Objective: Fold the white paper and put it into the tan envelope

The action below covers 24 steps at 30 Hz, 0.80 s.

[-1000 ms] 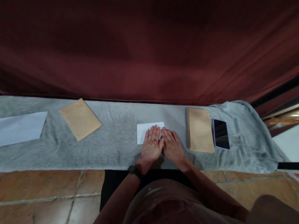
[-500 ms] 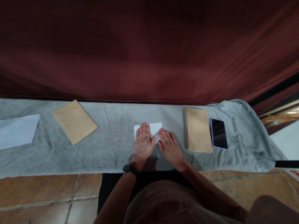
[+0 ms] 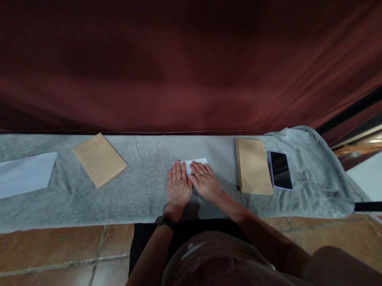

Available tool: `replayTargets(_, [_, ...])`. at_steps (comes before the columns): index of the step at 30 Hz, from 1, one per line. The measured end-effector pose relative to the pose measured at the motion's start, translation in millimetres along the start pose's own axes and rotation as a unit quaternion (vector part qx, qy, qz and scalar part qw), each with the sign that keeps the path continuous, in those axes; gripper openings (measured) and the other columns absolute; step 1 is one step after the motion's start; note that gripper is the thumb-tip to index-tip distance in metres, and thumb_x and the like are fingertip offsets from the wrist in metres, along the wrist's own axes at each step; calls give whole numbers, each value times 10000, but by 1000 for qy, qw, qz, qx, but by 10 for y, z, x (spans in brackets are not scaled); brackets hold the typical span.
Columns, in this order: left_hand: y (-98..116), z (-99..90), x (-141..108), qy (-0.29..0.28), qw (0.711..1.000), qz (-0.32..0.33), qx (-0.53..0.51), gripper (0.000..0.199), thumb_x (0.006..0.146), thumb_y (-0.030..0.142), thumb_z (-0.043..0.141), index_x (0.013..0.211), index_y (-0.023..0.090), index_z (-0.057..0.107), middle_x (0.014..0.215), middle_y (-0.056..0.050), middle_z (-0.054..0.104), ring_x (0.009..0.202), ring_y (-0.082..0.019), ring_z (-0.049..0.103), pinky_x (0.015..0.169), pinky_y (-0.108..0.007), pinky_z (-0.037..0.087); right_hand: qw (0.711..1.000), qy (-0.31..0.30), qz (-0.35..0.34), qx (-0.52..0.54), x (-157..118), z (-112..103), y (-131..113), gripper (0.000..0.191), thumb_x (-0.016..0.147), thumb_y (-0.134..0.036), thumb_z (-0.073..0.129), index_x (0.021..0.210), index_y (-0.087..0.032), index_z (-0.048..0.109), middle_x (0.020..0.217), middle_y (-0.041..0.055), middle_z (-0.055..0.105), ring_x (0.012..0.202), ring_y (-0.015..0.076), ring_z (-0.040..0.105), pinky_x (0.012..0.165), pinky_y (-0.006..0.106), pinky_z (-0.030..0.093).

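A small white piece of paper (image 3: 200, 161) lies on the grey cloth in front of me, mostly covered by my hands. My left hand (image 3: 179, 186) rests flat on its left part, fingers stretched out and pointing away from me. On the right part lies my right hand (image 3: 205, 182), also flat, its fingers slanting up to the left. The two hands are side by side, with the thumbs close together. Neither hand grips anything. A dark band circles my left wrist.
Grey cloth (image 3: 146, 184) covers the long narrow surface. A brown envelope (image 3: 100, 160) and a large white sheet (image 3: 17, 177) lie to the left. A stack of brown envelopes (image 3: 253, 166) and a phone (image 3: 280, 170) lie to the right. Dark red fabric (image 3: 180, 76) hangs behind.
My right hand has moved up and left onto the paper, close to my left hand. My left hand has shifted slightly left, and the view has tilted a little.
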<state>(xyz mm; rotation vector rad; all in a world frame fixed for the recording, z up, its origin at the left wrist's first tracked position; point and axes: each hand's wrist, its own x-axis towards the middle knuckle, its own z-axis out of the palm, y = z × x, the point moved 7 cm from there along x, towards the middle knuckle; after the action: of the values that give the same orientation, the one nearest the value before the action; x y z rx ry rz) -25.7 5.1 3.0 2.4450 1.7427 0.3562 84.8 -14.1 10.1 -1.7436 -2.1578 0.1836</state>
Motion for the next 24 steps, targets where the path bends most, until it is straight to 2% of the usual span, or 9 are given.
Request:
replayTargets(9, [-84, 7, -28, 29, 999, -30, -23, 672, 1068, 369, 309, 1622, -8, 355, 1705, -233, 322, 1615, -336, 272, 1307, -552, 256, 999, 26, 14, -46, -52, -21, 210, 567, 1126, -369, 405, 1615, -83, 420, 1671, 188, 409, 1575, 278, 389, 1311, 530, 260])
replayTargets(19, [-205, -23, -96, 70, 995, -52, -42, 713, 1077, 432, 325, 1642, -3, 306, 1698, -266, 314, 1612, -358, 271, 1303, -591, 247, 997, 41, 43, -49, -146, -97, 398, 574, 1124, -376, 407, 1629, -103, 403, 1670, 181, 412, 1548, 302, 427, 1287, 565, 280])
replayTargets(24, [-243, -48, -114, 86, 994, -54, -35, 705, 1083, 436, 307, 1635, -1, 323, 1693, -268, 323, 1609, -358, 280, 1304, -591, 241, 996, 34, 54, -59, -187, -118, 454, 589, 1122, -384, 409, 1614, -59, 415, 1670, 182, 413, 1542, 323, 426, 1290, 553, 265])
